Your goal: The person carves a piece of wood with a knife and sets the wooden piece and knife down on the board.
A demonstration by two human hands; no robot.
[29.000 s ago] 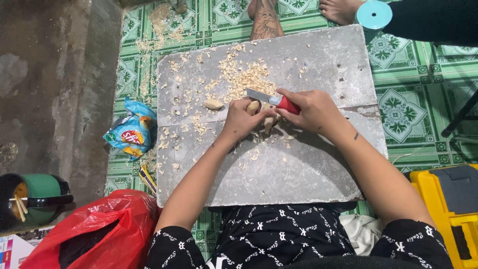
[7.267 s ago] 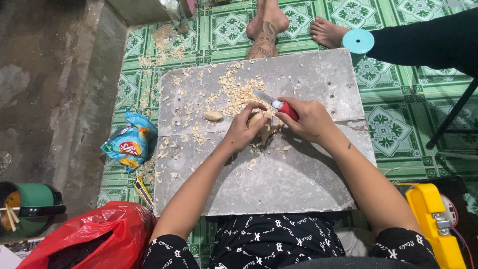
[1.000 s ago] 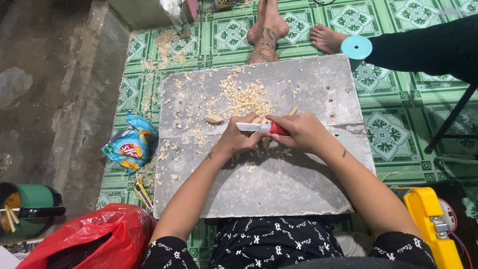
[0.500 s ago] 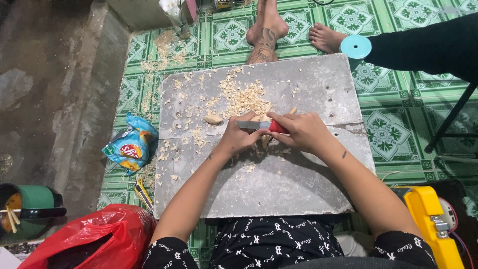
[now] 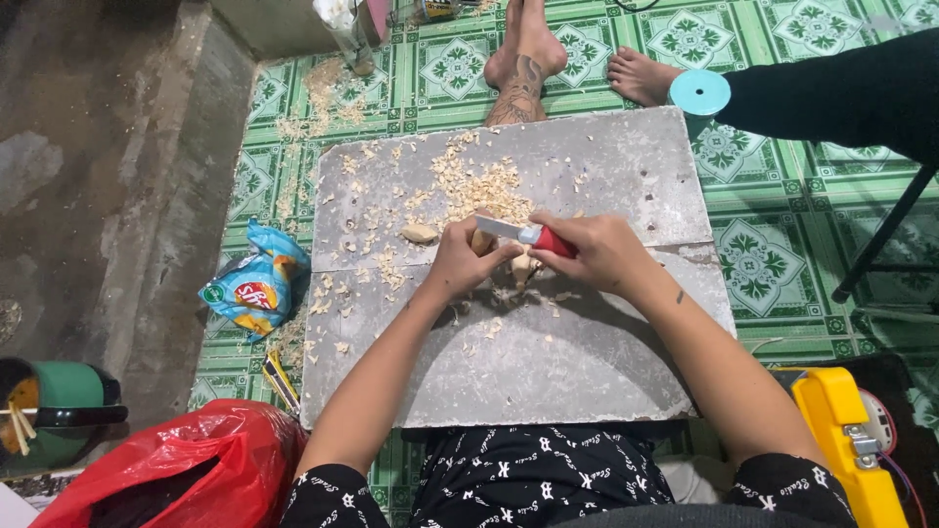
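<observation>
We count: one red-handled knife (image 5: pixel 533 235) gripped in right hand (image 5: pixel 597 252); left hand (image 5: pixel 465 262) closed on pale piece (image 5: pixel 482 241); one loose piece (image 5: pixel 420 233) on slab (image 5: pixel 587 362).

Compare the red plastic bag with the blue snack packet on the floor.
The red plastic bag is large, plain and puffed open; the blue snack packet is small, printed and crumpled flat. The bag lies near the person's left knee, the packet farther up beside the grey slab. Both lie left of the slab.

Near half of grey slab (image 5: pixel 548 372) bare; shavings heap (image 5: pixel 479 186), pale chunk (image 5: pixel 421 233) crowd far half.
</observation>
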